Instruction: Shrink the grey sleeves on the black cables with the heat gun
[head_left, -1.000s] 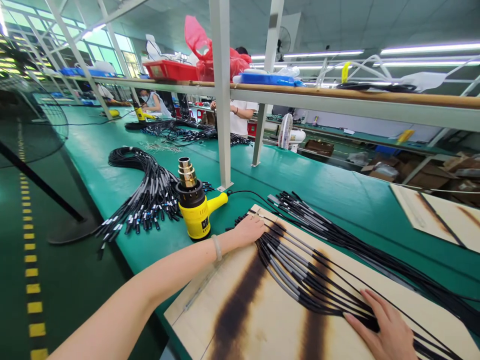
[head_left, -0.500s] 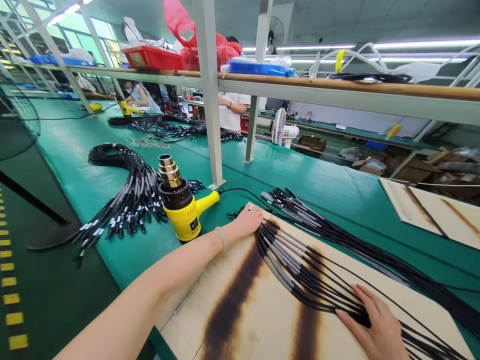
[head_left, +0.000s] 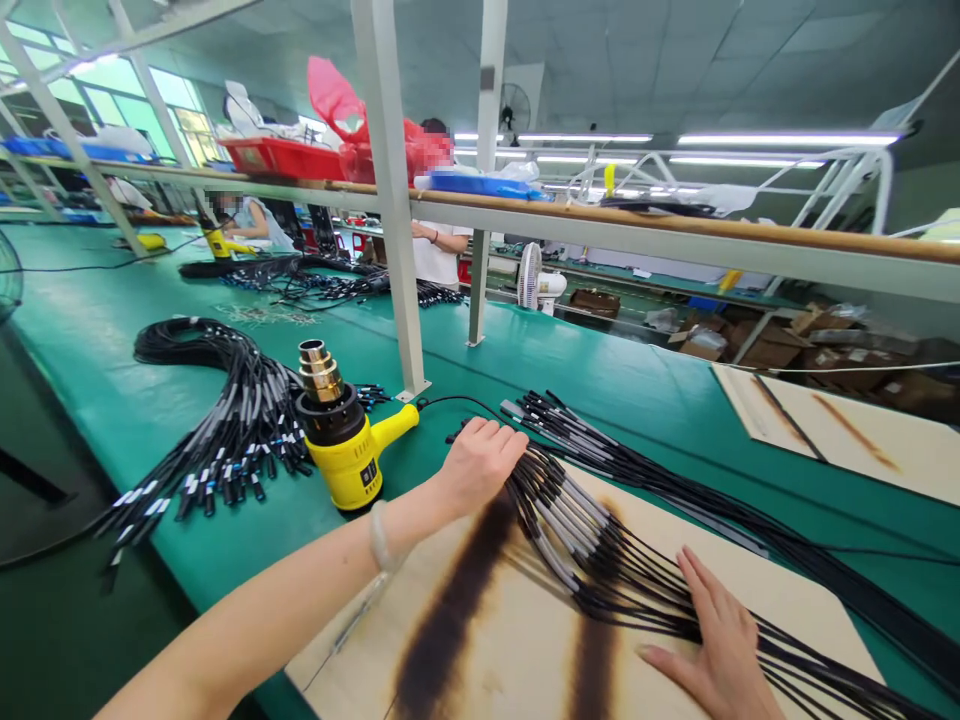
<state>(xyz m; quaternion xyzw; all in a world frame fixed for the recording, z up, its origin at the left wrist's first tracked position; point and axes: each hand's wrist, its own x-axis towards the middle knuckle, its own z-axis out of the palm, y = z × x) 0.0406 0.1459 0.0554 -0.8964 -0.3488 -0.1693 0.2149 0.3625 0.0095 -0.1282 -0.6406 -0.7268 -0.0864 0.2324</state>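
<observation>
My left hand (head_left: 480, 462) is closed around the gathered ends of a bundle of black cables (head_left: 637, 560) with grey sleeves. From that grip the cables fan out to the right, slightly raised over a pale wooden board (head_left: 525, 640) that bears dark scorch bands. My right hand (head_left: 716, 640) rests over the cables farther along, fingers stretched and thumb spread wide. To the left of my left hand a yellow heat gun (head_left: 349, 465) stands upright, nozzle up. A second bundle of black cables (head_left: 675, 485) lies behind the board.
On the green table (head_left: 247, 545) a big cable coil (head_left: 232, 390) spreads at left. A white shelf post (head_left: 394, 250) rises behind the heat gun. Another scorched board (head_left: 862, 430) lies at back right. Two people sit or stand beyond, and a white fan (head_left: 536, 280) stands farther back.
My left hand has closed round the cable ends and lifted them slightly off the board. My right hand's thumb has spread away from the cables. The camera view has shifted.
</observation>
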